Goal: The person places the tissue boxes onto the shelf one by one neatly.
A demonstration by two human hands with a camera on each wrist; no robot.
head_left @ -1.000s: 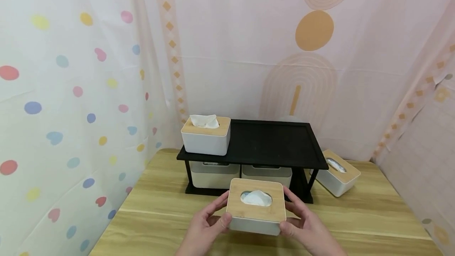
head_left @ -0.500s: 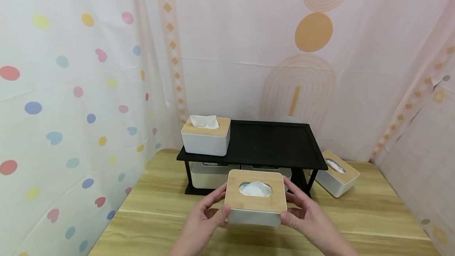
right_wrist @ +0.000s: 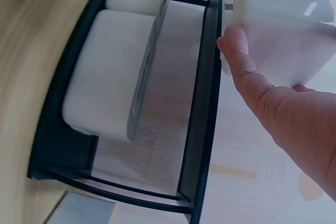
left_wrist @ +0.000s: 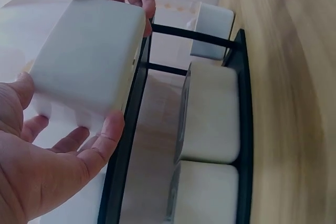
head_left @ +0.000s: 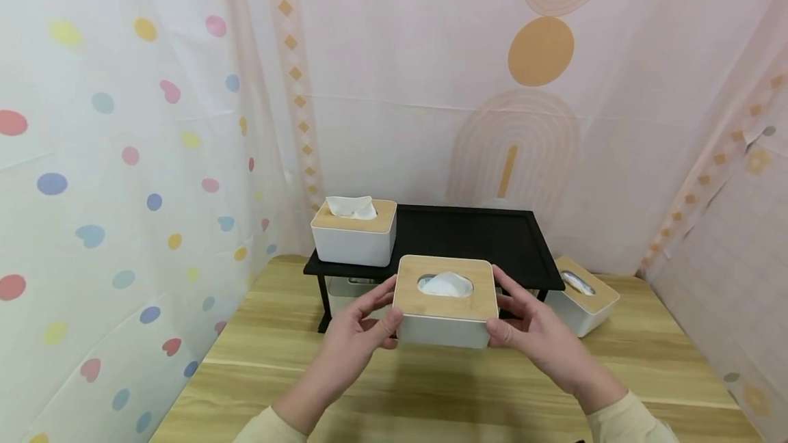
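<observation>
A white tissue box point(head_left: 446, 303) with a wooden lid is held in the air in front of the black two-tier rack point(head_left: 462, 234). My left hand point(head_left: 353, 333) grips its left side, thumb on the front face and fingers behind. On the opposite side my right hand point(head_left: 542, 337) grips it the same way. In the left wrist view the white body of the held box point(left_wrist: 86, 51) shows between both hands. The right wrist view shows my right hand point(right_wrist: 278, 103) against the box's side. A white tissue pokes out of the lid's oval slot.
Another tissue box point(head_left: 353, 234) stands on the left of the rack's top tier. On the lower tier sit two more white boxes point(right_wrist: 110, 72). To the right of the rack, a further tissue box point(head_left: 581, 296) rests at an angle on the wooden table point(head_left: 246, 361).
Both hands have raised the tissue box from low over the table up towards the height of the rack's top tier. The boxes on and beside the rack have stayed put.
</observation>
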